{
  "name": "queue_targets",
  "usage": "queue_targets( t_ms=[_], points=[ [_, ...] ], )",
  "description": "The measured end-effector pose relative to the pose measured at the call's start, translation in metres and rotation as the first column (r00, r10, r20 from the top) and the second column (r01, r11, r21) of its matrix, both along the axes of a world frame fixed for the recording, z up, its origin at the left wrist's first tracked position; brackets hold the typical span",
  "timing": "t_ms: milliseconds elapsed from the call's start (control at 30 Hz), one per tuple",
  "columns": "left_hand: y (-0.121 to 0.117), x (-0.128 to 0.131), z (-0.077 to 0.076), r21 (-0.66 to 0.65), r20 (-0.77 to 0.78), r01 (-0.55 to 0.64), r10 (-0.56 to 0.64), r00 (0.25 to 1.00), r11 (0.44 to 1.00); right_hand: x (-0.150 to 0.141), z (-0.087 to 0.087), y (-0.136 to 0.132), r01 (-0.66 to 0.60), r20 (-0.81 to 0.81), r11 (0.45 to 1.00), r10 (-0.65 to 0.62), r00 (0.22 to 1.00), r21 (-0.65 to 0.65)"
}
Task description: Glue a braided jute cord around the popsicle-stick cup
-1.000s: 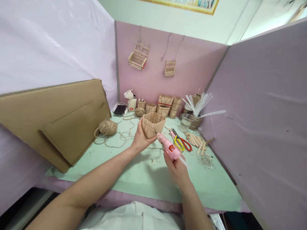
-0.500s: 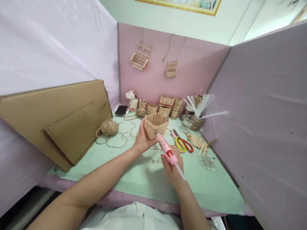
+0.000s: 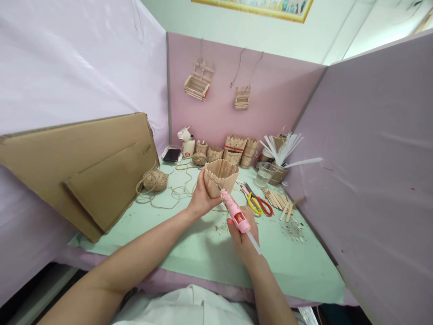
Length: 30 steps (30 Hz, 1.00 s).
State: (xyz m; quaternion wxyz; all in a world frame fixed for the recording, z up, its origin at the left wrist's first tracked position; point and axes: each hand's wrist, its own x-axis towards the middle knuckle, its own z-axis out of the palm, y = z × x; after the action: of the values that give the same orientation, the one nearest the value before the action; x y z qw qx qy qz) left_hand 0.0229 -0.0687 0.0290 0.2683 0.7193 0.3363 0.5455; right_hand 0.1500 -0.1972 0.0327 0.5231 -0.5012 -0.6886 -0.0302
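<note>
My left hand (image 3: 202, 197) is closed round the left side and underside of a small wooden-stick basket (image 3: 226, 181), holding it tilted above the table. The basket's rim is jagged and its open top faces up. In my right hand (image 3: 246, 234) is a pink hot glue gun (image 3: 234, 211), with a clear glue stick (image 3: 253, 243) poking out of its back end. The gun's nozzle is at the near wall of the basket; whether it touches the wood I cannot tell. My right fingers are partly hidden by the gun.
Yellow- and red-handled scissors (image 3: 260, 204) and loose wooden sticks (image 3: 276, 198) lie to the right. A twine ball (image 3: 154, 180) and cardboard sheets (image 3: 111, 180) are on the left. Finished baskets (image 3: 233, 149), a plastic cup (image 3: 263, 175) and glue sticks (image 3: 282, 149) stand behind.
Almost nothing differs. The view has shifted very slightly; both hands, the basket and the glue gun keep nearly the same pose.
</note>
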Motion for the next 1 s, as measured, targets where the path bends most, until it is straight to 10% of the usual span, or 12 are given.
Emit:
queue_targets(
  t_ms=[1000],
  points=[
    [-0.0003, 0.0004, 0.0012, 0.002, -0.001, -0.002, 0.002, 1.000, 1.000, 0.0016, -0.0022, -0.0002, 0.010, 0.016, 1.000, -0.010, 1.000, 0.004]
  ],
)
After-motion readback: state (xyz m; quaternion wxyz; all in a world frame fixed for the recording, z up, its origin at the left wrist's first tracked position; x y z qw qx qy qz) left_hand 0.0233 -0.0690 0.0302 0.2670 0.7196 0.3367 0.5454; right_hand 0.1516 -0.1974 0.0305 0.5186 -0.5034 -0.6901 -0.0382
